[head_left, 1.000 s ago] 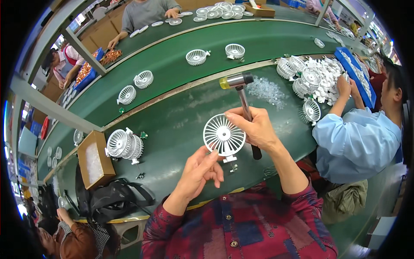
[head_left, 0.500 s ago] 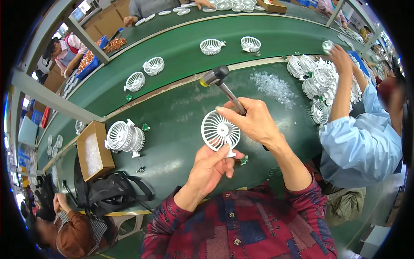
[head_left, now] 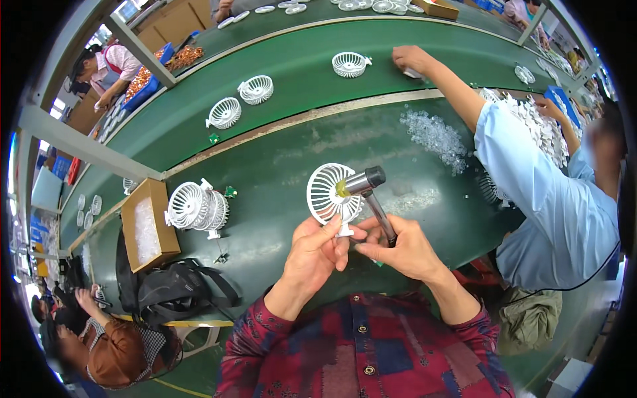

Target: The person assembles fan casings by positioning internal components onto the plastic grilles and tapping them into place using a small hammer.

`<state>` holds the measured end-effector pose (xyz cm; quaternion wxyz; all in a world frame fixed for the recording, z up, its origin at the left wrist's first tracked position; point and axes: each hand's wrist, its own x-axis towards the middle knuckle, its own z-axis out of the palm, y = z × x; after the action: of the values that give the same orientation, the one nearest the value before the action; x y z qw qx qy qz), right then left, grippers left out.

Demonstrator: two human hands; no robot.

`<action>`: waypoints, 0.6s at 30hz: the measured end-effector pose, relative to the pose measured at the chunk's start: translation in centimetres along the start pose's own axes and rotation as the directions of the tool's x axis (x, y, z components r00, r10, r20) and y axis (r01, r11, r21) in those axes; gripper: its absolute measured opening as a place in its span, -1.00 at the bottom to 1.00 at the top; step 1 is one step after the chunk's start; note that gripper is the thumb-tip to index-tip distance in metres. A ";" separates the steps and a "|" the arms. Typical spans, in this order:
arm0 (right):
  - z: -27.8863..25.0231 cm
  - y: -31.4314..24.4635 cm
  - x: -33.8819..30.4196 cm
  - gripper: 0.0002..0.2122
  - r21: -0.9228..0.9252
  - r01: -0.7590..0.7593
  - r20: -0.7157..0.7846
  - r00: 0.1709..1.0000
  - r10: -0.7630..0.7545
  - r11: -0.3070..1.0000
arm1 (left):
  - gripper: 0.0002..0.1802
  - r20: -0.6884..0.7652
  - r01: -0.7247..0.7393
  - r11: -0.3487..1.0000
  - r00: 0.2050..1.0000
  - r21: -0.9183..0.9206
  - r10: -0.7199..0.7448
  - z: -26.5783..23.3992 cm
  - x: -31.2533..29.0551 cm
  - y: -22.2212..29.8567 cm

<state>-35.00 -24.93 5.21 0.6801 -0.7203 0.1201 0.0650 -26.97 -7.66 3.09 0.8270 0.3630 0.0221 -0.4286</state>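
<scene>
Green worktable [head_left: 279,166] bears carton [head_left: 166,229] and bag [head_left: 171,293], while hands [head_left: 310,257] grip fan cage [head_left: 320,191] and overlapping hammer [head_left: 363,182].

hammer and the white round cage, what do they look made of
Hammer: silvery head, probably polished metal, by its bright reflections; the yellow face looks translucent, perhaps plastic. White round cage: satin, likely moulded plastic, given its even colour and thin ribs.
</scene>
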 end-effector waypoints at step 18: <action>-0.2 -0.2 0.4 -0.72 -0.594 0.428 0.090 0.877 -0.472 0.681 | -0.72 -0.078 0.035 0.971 0.997 0.235 -0.017 -0.6 1.3 -0.3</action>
<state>-34.53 -25.15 5.30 0.4079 -0.9059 -0.0634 -0.0951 -26.18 -8.26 2.05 0.7708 0.4744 0.0068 -0.4252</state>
